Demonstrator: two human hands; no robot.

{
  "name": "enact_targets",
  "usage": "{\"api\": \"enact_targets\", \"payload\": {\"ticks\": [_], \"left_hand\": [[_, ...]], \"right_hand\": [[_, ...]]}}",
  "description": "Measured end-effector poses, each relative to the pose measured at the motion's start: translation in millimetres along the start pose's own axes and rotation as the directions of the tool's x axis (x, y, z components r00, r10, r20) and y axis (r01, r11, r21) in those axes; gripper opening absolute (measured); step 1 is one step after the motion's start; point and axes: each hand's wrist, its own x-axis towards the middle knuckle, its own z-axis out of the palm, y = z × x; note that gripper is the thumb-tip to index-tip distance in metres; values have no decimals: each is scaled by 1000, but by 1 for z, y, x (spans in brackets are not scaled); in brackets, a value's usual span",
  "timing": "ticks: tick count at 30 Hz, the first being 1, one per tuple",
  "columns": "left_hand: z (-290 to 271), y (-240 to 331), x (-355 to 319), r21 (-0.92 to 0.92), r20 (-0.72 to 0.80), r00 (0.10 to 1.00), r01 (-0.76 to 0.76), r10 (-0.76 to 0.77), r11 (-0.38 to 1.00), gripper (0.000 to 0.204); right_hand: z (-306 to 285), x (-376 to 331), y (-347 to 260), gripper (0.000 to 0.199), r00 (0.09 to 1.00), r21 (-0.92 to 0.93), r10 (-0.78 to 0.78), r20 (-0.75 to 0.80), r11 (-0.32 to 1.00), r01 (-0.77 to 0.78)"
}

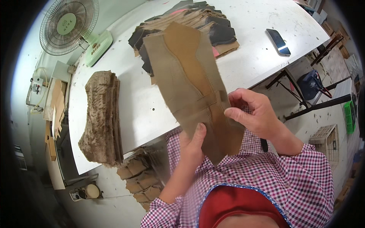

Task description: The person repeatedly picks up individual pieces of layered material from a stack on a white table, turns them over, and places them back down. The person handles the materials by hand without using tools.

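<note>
Held up over the near table edge is a stitched boot-upper-like piece (192, 81), olive-brown with a tan inlaid panel and visible seams. My left hand (194, 146) grips its lower left side, thumb on top and fingers hidden underneath. On the right edge my right hand (253, 112) pinches it between thumb and fingers. Behind it, a layered pile of cut pieces (218, 30) in black, tan and brown lies on the white table (262, 15); the held piece covers part of that pile. To the left stands a stack of brown furry pieces (100, 117).
A smartphone (278, 42) lies at the table's right. A fan (68, 26) with a pale green base stands at the far left corner. Below the near edge hang or lie more brown pieces (138, 176). A wire crate (325, 142) and a green basket (349, 116) sit on the right.
</note>
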Motion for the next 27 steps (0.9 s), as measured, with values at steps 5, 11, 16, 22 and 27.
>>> {"api": "enact_targets", "payload": {"ticks": [5,11,16,22,27], "left_hand": [[1,7,-3,147,8,998,-60,60,987,32],[-4,32,-4,246,21,997,-80,77,966,29],[1,30,-7,181,-15,990,-137,142,974,38],[-1,29,-8,250,-115,988,-72,103,966,41],[-4,36,-11,91,-53,997,-42,47,995,48]], "right_hand": [[5,0,4,15,989,-73,-143,-19,987,142],[1,-3,3,12,947,-94,-321,-3,943,320],[-5,-8,0,13,939,-220,-292,181,919,328],[0,-16,-5,11,967,-156,-211,143,960,233],[-1,-11,-5,9,986,64,95,135,993,-104]]}}
